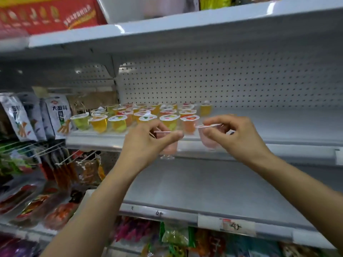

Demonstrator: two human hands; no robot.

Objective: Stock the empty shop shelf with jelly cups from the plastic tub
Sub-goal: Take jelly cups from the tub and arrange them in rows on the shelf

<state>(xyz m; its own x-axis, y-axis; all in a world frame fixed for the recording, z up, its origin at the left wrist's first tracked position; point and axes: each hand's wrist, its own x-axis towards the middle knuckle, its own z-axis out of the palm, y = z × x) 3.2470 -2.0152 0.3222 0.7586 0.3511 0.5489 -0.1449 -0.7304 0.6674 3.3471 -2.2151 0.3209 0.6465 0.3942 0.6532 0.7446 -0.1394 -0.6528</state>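
My left hand (148, 138) pinches a pink cup (169, 147) by its rim, fingers (172, 135) clamped on it. My right hand (232, 134) pinches a second pink cup (208, 140) the same way. Both hang just before the shelf (278, 127) edge, with the stocked cups (118, 123) beyond my fingers. Held only at the rim, either could slip, or topple the front row on landing. The tub is out of view, and blur hides the lid prints.
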